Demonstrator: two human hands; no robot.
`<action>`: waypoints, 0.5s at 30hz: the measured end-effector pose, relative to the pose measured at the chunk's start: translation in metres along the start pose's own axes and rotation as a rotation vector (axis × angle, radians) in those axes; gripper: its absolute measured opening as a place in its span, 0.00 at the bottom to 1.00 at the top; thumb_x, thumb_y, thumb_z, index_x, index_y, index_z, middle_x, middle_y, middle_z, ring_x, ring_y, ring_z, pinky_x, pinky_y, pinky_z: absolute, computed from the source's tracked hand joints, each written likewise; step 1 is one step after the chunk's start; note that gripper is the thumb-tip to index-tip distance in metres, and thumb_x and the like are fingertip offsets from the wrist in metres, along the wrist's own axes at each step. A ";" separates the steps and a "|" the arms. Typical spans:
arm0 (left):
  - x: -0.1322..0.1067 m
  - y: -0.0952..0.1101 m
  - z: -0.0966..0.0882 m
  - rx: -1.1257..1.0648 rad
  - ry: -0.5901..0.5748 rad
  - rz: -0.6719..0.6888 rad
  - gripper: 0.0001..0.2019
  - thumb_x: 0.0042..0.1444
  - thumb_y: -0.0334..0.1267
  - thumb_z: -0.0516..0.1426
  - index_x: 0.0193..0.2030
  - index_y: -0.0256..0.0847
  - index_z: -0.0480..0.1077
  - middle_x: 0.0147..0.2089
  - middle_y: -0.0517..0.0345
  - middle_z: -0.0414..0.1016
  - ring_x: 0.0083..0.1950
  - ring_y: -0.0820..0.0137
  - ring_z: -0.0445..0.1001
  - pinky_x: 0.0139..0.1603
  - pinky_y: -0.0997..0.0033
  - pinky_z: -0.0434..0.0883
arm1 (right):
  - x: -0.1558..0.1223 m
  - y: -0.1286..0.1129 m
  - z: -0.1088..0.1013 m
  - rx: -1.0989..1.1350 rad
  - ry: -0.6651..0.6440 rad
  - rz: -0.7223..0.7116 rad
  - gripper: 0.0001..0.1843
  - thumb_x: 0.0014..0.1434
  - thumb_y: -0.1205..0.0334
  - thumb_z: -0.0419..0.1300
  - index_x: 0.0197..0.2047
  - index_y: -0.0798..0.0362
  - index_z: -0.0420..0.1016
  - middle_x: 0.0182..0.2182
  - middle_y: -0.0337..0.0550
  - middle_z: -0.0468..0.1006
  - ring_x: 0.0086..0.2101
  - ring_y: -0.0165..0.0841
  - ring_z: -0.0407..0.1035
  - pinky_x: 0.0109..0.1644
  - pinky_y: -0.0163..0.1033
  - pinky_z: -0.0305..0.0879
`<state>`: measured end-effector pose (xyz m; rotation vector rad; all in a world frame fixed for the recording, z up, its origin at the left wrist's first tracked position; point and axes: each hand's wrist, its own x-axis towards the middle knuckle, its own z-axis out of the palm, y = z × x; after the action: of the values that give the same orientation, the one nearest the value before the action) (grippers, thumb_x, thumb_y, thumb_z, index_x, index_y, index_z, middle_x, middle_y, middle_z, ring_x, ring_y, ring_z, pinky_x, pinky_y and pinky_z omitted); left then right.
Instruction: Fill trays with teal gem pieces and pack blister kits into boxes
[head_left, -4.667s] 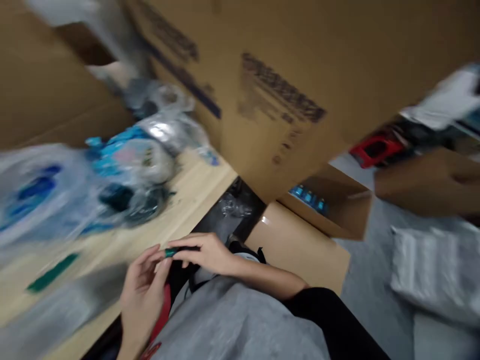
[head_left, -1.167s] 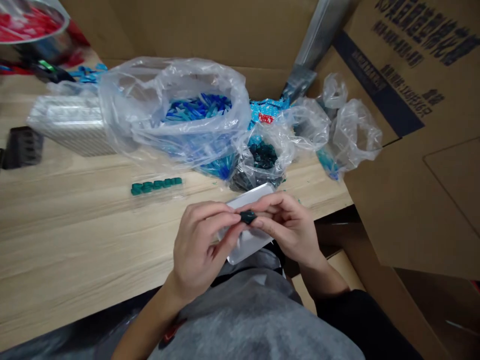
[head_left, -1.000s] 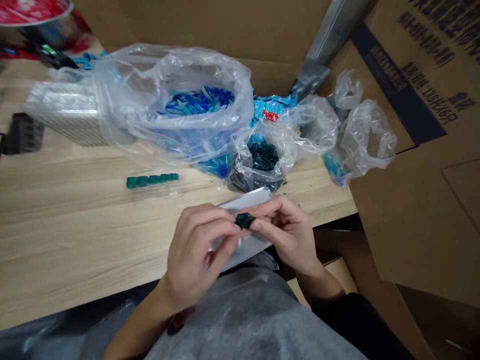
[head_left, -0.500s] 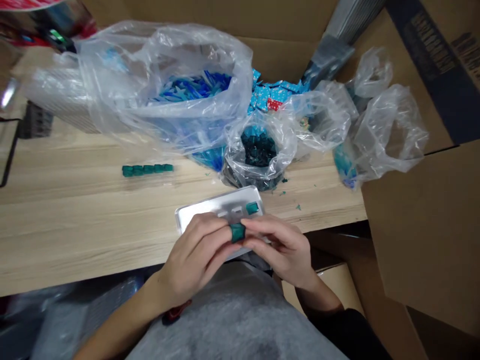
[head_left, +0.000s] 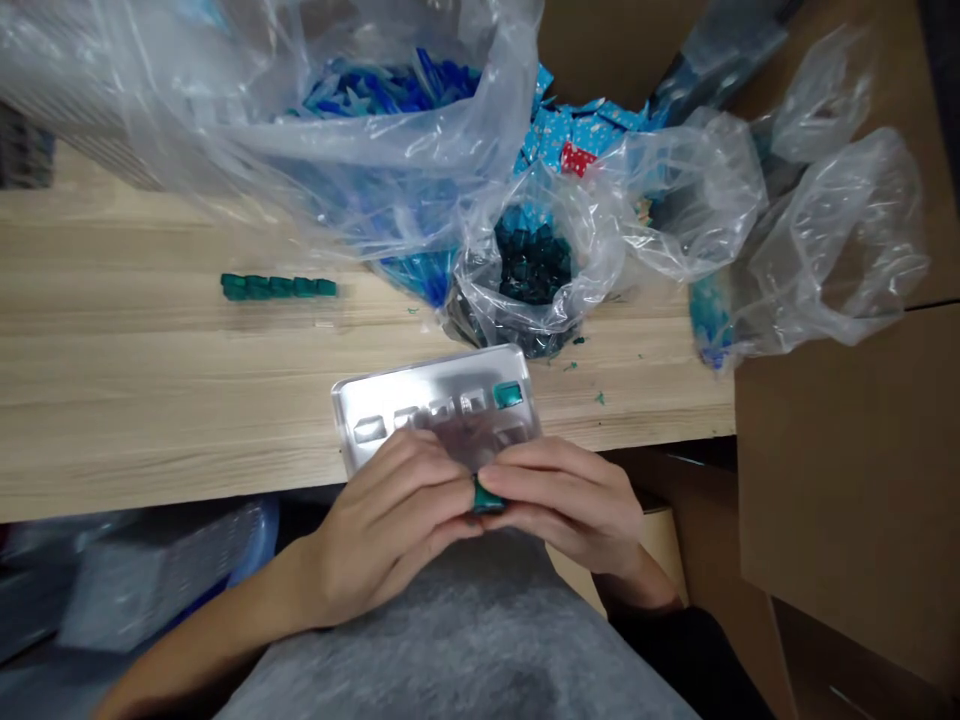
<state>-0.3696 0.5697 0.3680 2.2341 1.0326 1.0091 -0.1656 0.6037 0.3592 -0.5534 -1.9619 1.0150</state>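
Between the fingertips of both hands sits a small dark green translucent block (head_left: pixel 487 497), partly hidden by the fingers. My left hand (head_left: pixel 401 510) pinches it from the left, and my right hand (head_left: pixel 566 500) closes on it from the right. Just beyond the hands lies a silvery tray (head_left: pixel 405 385) with several rectangular hollows, its near part covered by my hands. One similar green block (head_left: pixel 508 394) rests in the hollow at its far right corner. A row of several green blocks (head_left: pixel 277 287) lies on the table to the left.
Behind the tray stands an open plastic bag of dark green blocks (head_left: pixel 532 265). A large clear bag of blue pieces (head_left: pixel 397 85) is at the back left. More clear bags (head_left: pixel 832 240) stand at the right, near cardboard boxes (head_left: pixel 847 470). Small green scraps dot the wooden table (head_left: pixel 150 400).
My hands have moved slightly toward my body with the green block, uncovering more of the tray's hollows. My fingers now cover more of the block. The view has shifted closer.
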 end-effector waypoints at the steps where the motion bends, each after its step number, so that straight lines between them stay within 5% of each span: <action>1: -0.002 -0.001 -0.002 0.044 -0.008 0.029 0.07 0.63 0.34 0.55 0.46 0.41 0.69 0.36 0.58 0.77 0.37 0.70 0.74 0.40 0.65 0.74 | 0.001 0.001 -0.003 0.016 -0.025 0.020 0.22 0.60 0.68 0.61 0.58 0.51 0.71 0.43 0.43 0.79 0.41 0.27 0.75 0.42 0.31 0.74; 4: -0.012 -0.008 -0.010 0.152 -0.004 0.035 0.06 0.60 0.36 0.58 0.44 0.43 0.71 0.35 0.59 0.78 0.36 0.68 0.75 0.42 0.62 0.75 | 0.009 0.008 -0.012 -0.146 -0.053 0.065 0.19 0.59 0.65 0.64 0.54 0.49 0.74 0.41 0.42 0.80 0.40 0.30 0.74 0.43 0.37 0.72; 9: -0.026 -0.022 -0.011 0.341 0.182 -0.164 0.11 0.58 0.34 0.60 0.47 0.52 0.72 0.41 0.58 0.78 0.43 0.62 0.76 0.45 0.55 0.74 | 0.037 0.021 -0.022 -0.660 -0.185 -0.047 0.11 0.61 0.59 0.62 0.47 0.47 0.77 0.40 0.40 0.82 0.43 0.36 0.71 0.53 0.48 0.64; 15: -0.026 -0.029 -0.003 0.367 0.212 -0.187 0.10 0.58 0.35 0.60 0.47 0.52 0.71 0.43 0.57 0.78 0.44 0.62 0.76 0.45 0.55 0.74 | 0.052 0.023 -0.020 -0.774 -0.350 -0.175 0.09 0.65 0.60 0.57 0.47 0.48 0.75 0.39 0.40 0.81 0.40 0.33 0.68 0.56 0.46 0.62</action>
<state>-0.3966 0.5675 0.3399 2.2862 1.6008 1.0585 -0.1772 0.6613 0.3716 -0.6215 -2.6610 0.2120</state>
